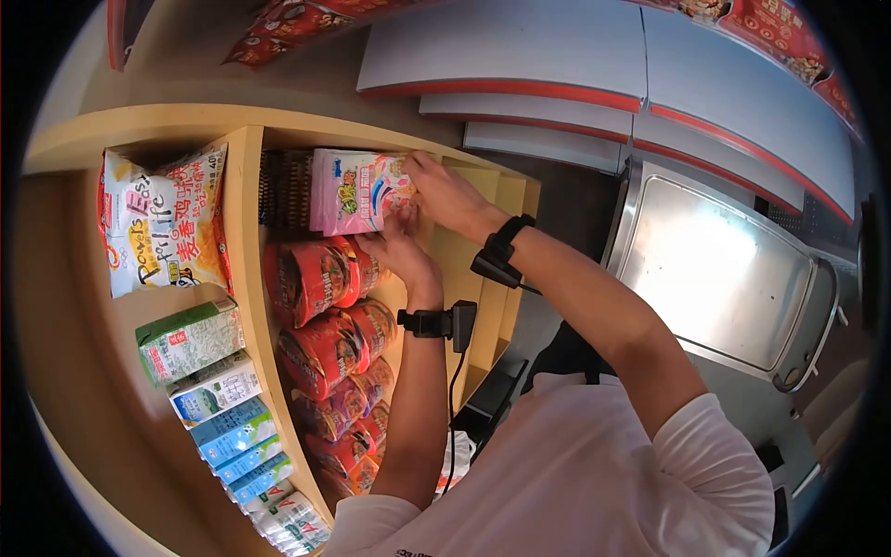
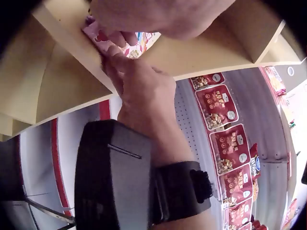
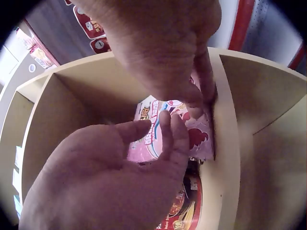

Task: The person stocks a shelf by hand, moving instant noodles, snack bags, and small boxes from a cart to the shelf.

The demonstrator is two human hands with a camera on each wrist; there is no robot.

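A pink packet (image 1: 357, 193) with coloured print, one of a small stack, sits in a wooden shelf compartment above red noodle tubs. My right hand (image 1: 452, 197) pinches the packet's edge nearest me. In the right wrist view its bent fingertips (image 3: 195, 109) are at that edge, by the shelf board. My left hand (image 1: 406, 252) is just below, its palm turned up and fingers loosely extended (image 3: 165, 127) against the packet's front. The left wrist view shows the right hand (image 2: 158, 17) crossing over the left hand (image 2: 144, 91), covering part of the packet (image 2: 100, 38).
Red noodle tubs (image 1: 320, 278) are stacked beside the packet. Across a wooden divider (image 1: 249, 204) stand a chip bag (image 1: 167, 223) and several drink cartons (image 1: 190, 342). At the right is a metal-topped cart (image 1: 715, 269). Red nut bags (image 2: 217, 105) line another shelf.
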